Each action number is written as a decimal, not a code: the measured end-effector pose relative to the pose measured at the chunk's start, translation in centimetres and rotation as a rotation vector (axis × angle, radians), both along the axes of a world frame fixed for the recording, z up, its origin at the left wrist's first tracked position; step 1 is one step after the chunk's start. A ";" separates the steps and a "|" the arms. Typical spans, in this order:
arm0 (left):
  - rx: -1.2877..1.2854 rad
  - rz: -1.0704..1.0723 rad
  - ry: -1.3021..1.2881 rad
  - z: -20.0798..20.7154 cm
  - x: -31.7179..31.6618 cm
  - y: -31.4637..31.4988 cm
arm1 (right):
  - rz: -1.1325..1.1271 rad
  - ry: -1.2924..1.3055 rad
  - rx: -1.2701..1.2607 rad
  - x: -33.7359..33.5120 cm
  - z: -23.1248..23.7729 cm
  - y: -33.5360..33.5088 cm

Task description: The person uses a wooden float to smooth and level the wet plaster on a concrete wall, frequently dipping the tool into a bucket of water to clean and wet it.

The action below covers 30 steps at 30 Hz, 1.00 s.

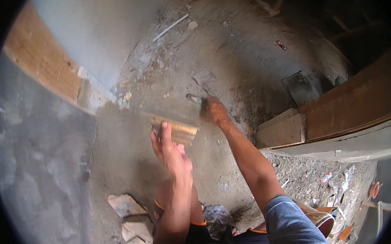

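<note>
My left hand [170,152] is wrapped around a short, flat piece of wood [182,131] with a yellowish, streaked side, held above the dusty ground. Farther forward and to the right, my right hand [215,111] is closed on a hand tool [195,98] with a shiny rounded end. Motion blur and the fingers hide most of the tool, so its exact kind cannot be made out. The wood and the tool are apart.
A brown-edged doorway with a grey panel [41,162] stands left. Wooden boards [351,103] rise at right. Broken slabs [132,215] lie near my legs, a bucket [320,221] by my right sleeve. A white stick [170,28] and rubble litter the far ground.
</note>
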<state>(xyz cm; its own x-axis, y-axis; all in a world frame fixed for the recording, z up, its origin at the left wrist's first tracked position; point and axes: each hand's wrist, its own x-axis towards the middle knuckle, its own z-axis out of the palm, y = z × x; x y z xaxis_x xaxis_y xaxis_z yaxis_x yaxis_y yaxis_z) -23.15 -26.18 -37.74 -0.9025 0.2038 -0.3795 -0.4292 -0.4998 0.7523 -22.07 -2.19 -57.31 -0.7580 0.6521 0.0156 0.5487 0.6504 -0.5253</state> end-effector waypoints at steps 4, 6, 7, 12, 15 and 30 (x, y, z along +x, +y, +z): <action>0.025 -0.011 0.014 -0.8 -0.8 0.0 | 0.053 -0.391 0.132 -3.4 -1.9 0.4; 0.029 -0.002 0.000 -0.3 -1.3 0.5 | 0.140 -0.528 0.248 -2.4 -2.5 -0.5; 0.024 0.005 -0.013 -0.2 -1.4 0.4 | 0.121 -0.483 0.259 -1.2 -2.7 -1.5; -0.004 -0.054 -0.013 -0.5 -0.8 1.1 | 0.087 -0.185 0.311 1.2 -1.6 -2.1; -0.020 -0.096 -0.009 -0.3 0.0 2.0 | 0.070 -0.169 0.283 0.1 -2.3 0.3; -0.013 -0.139 -0.056 -4.3 -2.9 2.6 | -0.269 0.009 -0.412 20.2 0.9 -8.8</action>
